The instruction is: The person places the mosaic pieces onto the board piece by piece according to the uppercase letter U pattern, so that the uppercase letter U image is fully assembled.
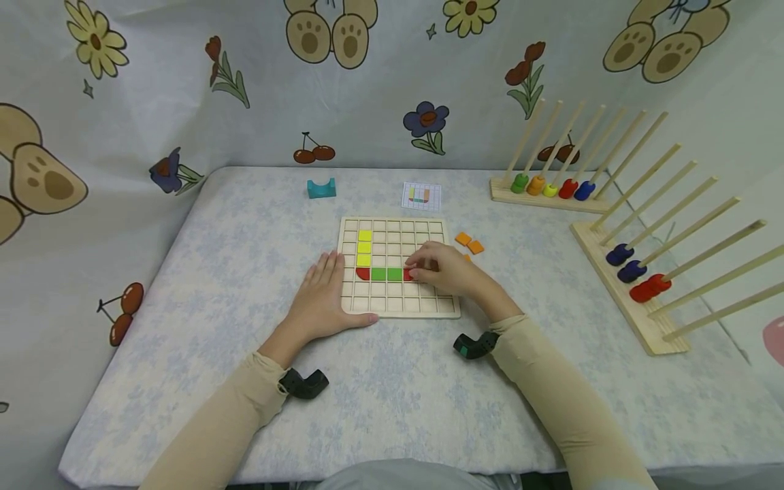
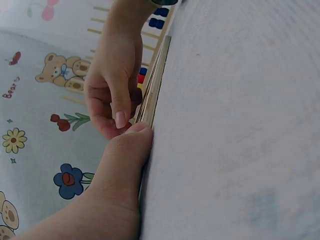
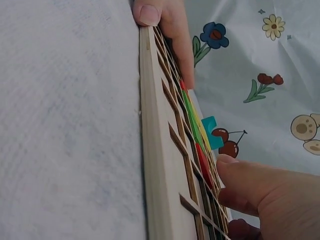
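A square wooden grid board [image 1: 392, 306] lies on the table. In it is a column of yellow tiles [image 1: 364, 248], a rounded red tile [image 1: 363, 273] below them and green tiles [image 1: 386, 274] in a row. My left hand [image 1: 320, 299] lies flat along the board's left edge, with its thumb [image 2: 135, 137] at the near edge. At the right end of the green row, my right hand [image 1: 447, 269] pinches a second red tile [image 3: 203, 164] with bent fingers. Its thumb and fingers partly cover that tile in the head view.
Loose orange tiles [image 1: 475, 247] lie right of the board. Behind it are a small pattern card [image 1: 421, 196] and a teal holder [image 1: 321, 189]. Two wooden peg racks with coloured beads stand to the right, one at the back [image 1: 545, 197] and one nearer [image 1: 631, 299].
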Available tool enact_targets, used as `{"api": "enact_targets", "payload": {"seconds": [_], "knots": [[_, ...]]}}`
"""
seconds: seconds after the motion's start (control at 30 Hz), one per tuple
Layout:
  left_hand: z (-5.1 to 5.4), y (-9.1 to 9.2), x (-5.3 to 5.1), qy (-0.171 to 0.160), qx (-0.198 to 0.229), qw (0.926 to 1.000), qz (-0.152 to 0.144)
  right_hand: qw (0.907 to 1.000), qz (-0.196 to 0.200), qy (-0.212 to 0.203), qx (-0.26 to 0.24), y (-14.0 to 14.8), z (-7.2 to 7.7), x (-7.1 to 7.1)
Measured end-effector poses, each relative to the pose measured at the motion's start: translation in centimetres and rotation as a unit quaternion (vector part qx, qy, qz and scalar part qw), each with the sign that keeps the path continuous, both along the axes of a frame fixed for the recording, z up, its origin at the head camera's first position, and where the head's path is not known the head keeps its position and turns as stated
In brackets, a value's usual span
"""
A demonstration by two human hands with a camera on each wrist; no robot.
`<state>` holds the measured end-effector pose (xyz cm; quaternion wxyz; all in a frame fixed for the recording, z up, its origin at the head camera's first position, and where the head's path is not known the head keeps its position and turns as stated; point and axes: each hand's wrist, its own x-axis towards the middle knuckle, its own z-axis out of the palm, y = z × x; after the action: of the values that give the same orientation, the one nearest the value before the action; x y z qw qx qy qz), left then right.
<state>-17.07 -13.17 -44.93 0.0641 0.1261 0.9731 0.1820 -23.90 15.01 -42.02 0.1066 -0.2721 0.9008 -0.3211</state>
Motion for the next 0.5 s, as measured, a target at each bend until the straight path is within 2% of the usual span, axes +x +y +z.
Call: {"api": "enact_targets", "payload": {"seconds": [0.27, 0.5], "knots": [[0.1, 0.0, 0.0, -0.002, 0.002, 1.0, 0.001, 0.999, -0.035, 0.005, -0.026, 2.2, 0.4, -0.2], [0.1, 0.0, 0.0, 0.002, 0.0, 1.0, -0.002, 0.9971, -0.072, 0.019, -0.014, 5.1, 0.1, -0.6]]}}
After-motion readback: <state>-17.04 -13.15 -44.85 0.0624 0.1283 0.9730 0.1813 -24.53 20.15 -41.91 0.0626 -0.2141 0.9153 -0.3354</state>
